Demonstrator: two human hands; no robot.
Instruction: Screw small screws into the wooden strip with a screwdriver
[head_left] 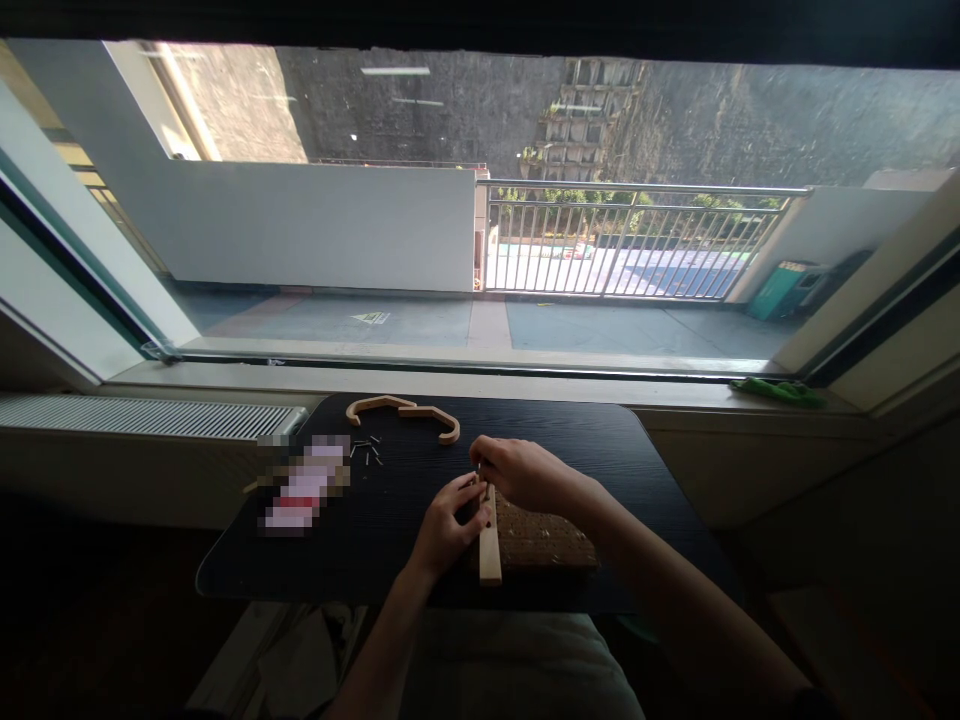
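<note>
- We note the left hand (448, 518) gripping a pale wooden strip (490, 562): fingers reach forward along its left side, and the thumb crosses toward its top face.
- Left forearm (390, 620) comes up from below, angled forward and to our right, wrist low.
- The right hand (517, 468) sits just ahead of the left, over the strip's far end. Its back is up and its fingers are bent down and closed together in a pinch; whatever lies between them is too small for us to identify.
- Right forearm (660, 560) slants in from the lower right, wrist slightly bent, passing over the counter (577, 425).
- The two hands are close together; we cannot tell whether their fingertips touch.
- The strip's near end points back toward us, below the left thumb, where a small dark spot shows on the wood.
- Brown block (547, 540): beneath the right wrist and to the right of the left hand, with the strip along its left edge.
- Two curved wooden pieces (433, 412): ahead and to the left of both hands.
- Small metal pins (367, 453): scattered left of the hands, between those pieces and a pixelated packet (309, 485).
</note>
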